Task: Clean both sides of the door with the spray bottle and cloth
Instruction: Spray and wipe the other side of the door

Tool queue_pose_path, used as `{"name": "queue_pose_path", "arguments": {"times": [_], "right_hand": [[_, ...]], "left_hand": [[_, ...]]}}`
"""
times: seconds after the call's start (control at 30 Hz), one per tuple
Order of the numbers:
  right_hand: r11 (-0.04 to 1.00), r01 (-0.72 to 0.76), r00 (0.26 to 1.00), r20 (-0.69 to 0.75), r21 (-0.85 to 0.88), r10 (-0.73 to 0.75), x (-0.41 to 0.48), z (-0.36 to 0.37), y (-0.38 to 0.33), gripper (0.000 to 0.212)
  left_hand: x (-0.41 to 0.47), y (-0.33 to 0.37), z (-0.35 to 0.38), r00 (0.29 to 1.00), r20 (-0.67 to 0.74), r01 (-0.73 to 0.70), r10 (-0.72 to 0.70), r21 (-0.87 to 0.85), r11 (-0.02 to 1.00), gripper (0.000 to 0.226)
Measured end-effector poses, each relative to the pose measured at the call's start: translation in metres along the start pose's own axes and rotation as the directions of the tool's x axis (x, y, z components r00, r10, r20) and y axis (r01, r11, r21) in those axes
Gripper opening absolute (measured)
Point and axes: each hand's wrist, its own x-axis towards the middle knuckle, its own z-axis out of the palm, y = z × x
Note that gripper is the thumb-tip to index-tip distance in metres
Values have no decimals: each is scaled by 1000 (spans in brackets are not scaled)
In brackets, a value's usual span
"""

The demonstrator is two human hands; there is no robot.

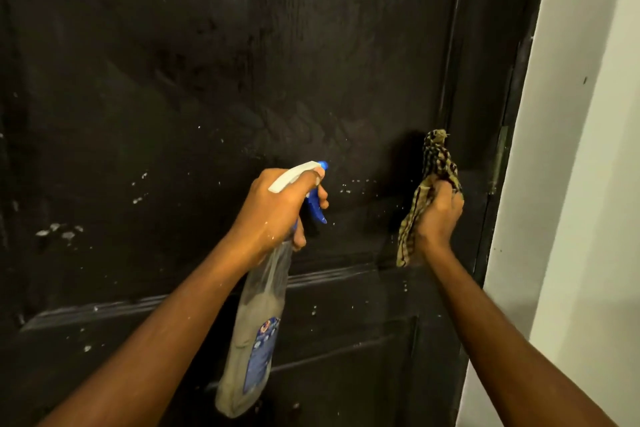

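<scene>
A black panelled door [207,80] fills most of the view, with white flecks and damp smears on its surface. My left hand [277,211] grips the neck of a clear spray bottle [252,340] with a white and blue head, nozzle pointed at the door and a finger on the blue trigger. My right hand [438,215] holds a bunched yellow-and-black checked cloth [440,163] close to the door near its right edge; whether it touches the door is unclear.
The black door frame [498,114] runs down the right side, with a metal hinge or latch plate [500,163] on it. Beyond it stands a white wall [571,184]. A raised moulding [138,305] crosses the door below my hands.
</scene>
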Motion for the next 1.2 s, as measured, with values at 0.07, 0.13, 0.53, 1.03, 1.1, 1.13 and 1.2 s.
{"name": "queue_pose_path", "arguments": {"times": [0.07,0.13,0.53,1.03,1.1,1.13,1.2], "right_hand": [[1000,4,1000,-13,8,-4,-5,5,-4,23],[1000,24,999,-48,1,-24,-9,8,-7,23],[992,122,992,14,28,-122,-49,46,-35,19],[912,-109,945,-244,395,219,-70,14,-47,24],[925,-66,948,-265,374,175,-72,12,-45,19],[932,-48,951,-270,358,153,-72,12,-45,20],[943,-1,958,-269,334,96,-69,10,-43,22]], "left_hand": [[-5,-2,-4,999,19,27,-27,2,1000,41],[-12,-5,-7,998,38,44,-44,1,999,41],[-43,-14,-44,997,25,73,-71,-66,995,33],[-60,-10,-56,997,78,11,-11,2,1000,41],[-60,-14,-49,996,83,9,-10,8,1000,40],[-59,-15,-45,996,88,3,-5,14,1000,40],[-57,-18,-34,996,93,1,-3,25,1000,40]]}}
